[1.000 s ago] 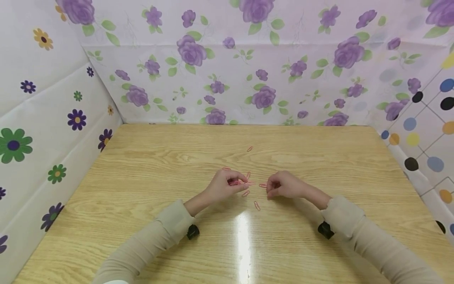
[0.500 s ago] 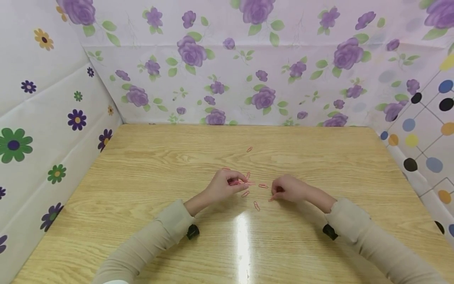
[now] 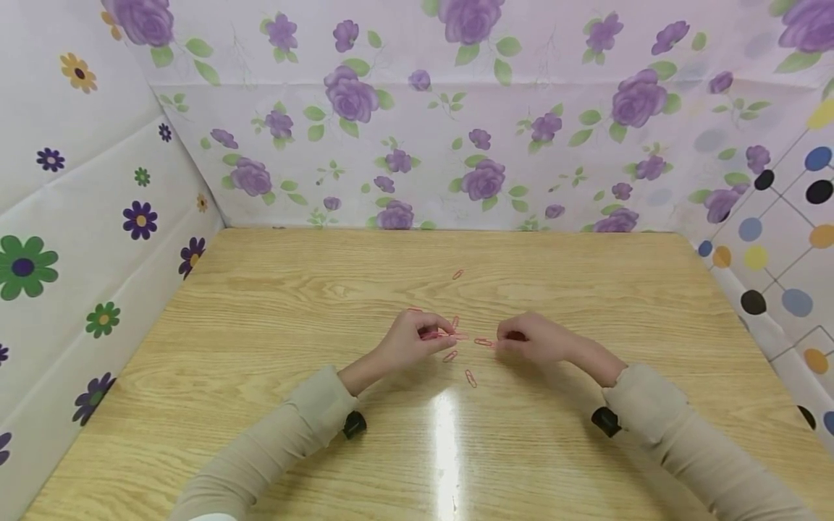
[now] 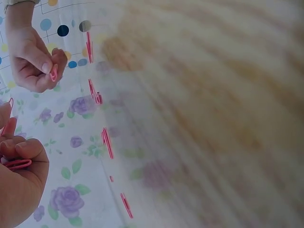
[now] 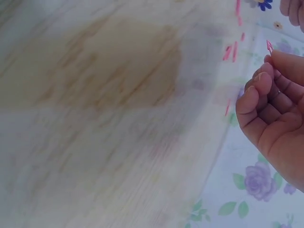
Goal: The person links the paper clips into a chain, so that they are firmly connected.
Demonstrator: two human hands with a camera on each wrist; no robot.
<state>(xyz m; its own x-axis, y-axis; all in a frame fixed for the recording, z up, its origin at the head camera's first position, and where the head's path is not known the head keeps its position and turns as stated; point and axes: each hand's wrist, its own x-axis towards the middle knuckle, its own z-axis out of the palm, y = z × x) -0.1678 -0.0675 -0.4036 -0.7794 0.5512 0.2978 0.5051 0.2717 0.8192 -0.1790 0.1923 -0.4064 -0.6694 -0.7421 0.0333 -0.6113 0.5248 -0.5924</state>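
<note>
In the head view my left hand (image 3: 417, 340) pinches pink paper clips between thumb and fingers. One paper clip (image 4: 18, 164) lies in its curled fingers in the left wrist view, and another paper clip (image 4: 11, 102) sticks up from the fingertips. My right hand (image 3: 537, 339), a short way to the right, pinches a single pink paper clip (image 5: 269, 46) between thumb and forefinger, its end pointing out from the tips. Between the hands a loose paper clip (image 3: 483, 341) lies on the table, close to the right fingertips.
More pink clips are scattered on the wooden table (image 3: 313, 463): one clip (image 3: 458, 274) farther back, another clip (image 3: 450, 356) by the left hand, and a nearer clip (image 3: 471, 378). Flower-printed cloth (image 3: 417, 130) borders the table behind, with patterned cloth at both sides.
My right hand drew back to the right and slightly nearer, the clip tilted down at its fingertips, then rose again with the clip toward the left. The left hand has stayed in place.
</note>
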